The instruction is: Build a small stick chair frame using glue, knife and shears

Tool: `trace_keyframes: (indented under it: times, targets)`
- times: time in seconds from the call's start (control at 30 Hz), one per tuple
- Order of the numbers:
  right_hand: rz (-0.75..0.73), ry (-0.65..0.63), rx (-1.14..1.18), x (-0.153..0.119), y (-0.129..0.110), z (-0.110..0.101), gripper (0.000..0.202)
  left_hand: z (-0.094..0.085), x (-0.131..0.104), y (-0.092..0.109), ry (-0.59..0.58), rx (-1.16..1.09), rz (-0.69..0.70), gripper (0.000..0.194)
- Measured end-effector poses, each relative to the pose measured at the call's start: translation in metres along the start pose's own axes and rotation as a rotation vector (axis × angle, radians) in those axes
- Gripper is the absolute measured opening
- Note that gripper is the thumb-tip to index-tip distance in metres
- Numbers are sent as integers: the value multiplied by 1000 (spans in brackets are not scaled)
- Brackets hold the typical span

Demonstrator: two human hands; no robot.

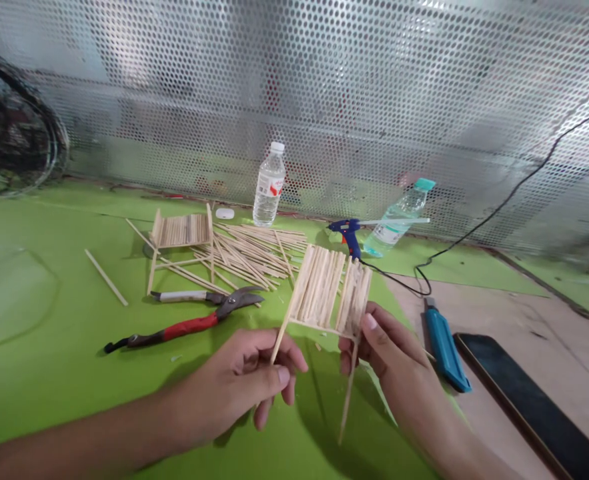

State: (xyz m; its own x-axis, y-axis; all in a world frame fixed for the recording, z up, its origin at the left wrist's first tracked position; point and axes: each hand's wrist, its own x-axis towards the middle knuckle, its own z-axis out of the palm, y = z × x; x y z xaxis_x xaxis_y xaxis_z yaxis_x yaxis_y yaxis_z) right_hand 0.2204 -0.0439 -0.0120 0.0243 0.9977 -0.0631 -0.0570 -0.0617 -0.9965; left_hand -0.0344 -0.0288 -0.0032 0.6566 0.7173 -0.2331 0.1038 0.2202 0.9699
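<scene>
Between my two hands, above the green table, is a small slatted stick model (319,283) made of thin wooden sticks. A gap shows between its slats right of the middle. My left hand (254,377) is closed around its left leg, with the thumb and fingers near the leg's lower part. My right hand (397,363) pinches its right edge, close to where the other leg points down. Behind it, a similar stick model (181,230) stands upright on the table. A pile of loose wooden sticks (254,253) lies beside that one.
Red-handled pruning shears (191,325) lie left of my hands. Farther back are a clear water bottle (269,190), a blue glue gun (348,235) and a tilted green-capped bottle (397,220). A blue utility knife (445,347) and a phone (529,407) lie at right. Perforated metal (324,100) borders the table's back.
</scene>
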Motion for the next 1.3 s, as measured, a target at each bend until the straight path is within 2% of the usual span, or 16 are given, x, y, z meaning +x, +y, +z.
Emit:
trace_keyframes:
  times: [0.1, 0.2, 0.37, 0.5, 0.6, 0.7, 0.93, 1.07, 1.3]
  targets:
    - [-37, 3, 5, 0, -3, 4, 23, -1, 0, -6, 7, -35, -2, 33]
    - [-61, 6, 18, 1, -7, 8, 22, -2, 2, -11, 99, -78, 31, 46]
    - [-28, -56, -75, -3, -13, 11, 30, -4, 7, -5, 240, -143, 148, 43]
    - [43, -205, -154, -7, -19, 17, 34, -3, 9, 2, 287, -175, 84, 32]
    - [116, -311, -106, -9, -22, 23, 33, -3, 10, 1, 274, -200, 61, 30]
    - [173, -353, -51, -10, -23, 25, 33, -4, 10, 0, 274, -129, 39, 24]
    - [130, -260, -39, -8, -22, 19, 31, 0, 9, 4, 178, -161, 56, 28]
    - [133, -277, -35, -8, -22, 19, 31, 2, 7, 5, 142, -169, 7, 29]
    - [134, -314, -92, -11, -24, 22, 32, 1, 12, 0, 127, -286, 57, 32]
